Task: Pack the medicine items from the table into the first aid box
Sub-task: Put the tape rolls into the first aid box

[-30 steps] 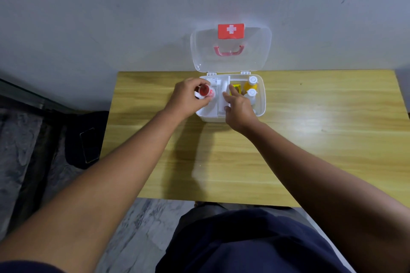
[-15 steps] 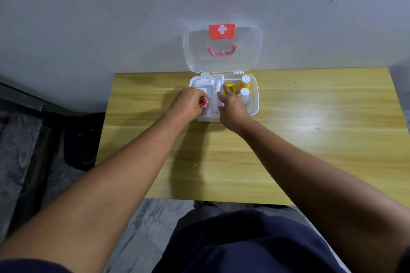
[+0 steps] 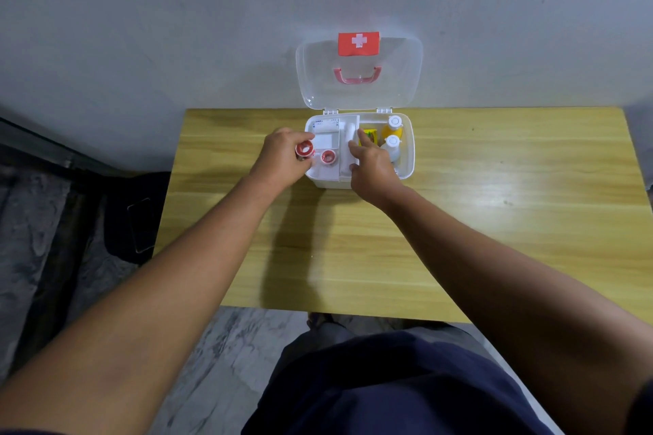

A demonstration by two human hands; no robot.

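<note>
Left hand [image 3: 282, 161]: at the box's left wall, near the far edge of the tabletop [image 3: 494, 222]. Its fingers are curled round a red-and-white tape roll [image 3: 304, 149], with the roll's open end facing up.
Second tape roll [image 3: 328, 157]: lies in the box's left compartment, just beside the held roll.
White packet [image 3: 325, 138]: lies flat in the same compartment, on the far side of the second tape roll (its print is too small to read).
First aid box [image 3: 330, 183]: white, standing at the middle of the tabletop's far edge. Its clear lid [image 3: 399, 81] is swung up against the wall and shows a red cross label and a pink handle.
Right hand [image 3: 371, 168]: over the box's middle divider, fingers loosely extended and holding nothing, with the forefinger reaching beside a yellow item [image 3: 370, 134].
Orange bottle [image 3: 393, 129]: white-capped, in the right compartment at its far end.
White bottle [image 3: 392, 148]: just in front of the orange one, partly hidden by the right hand.
</note>
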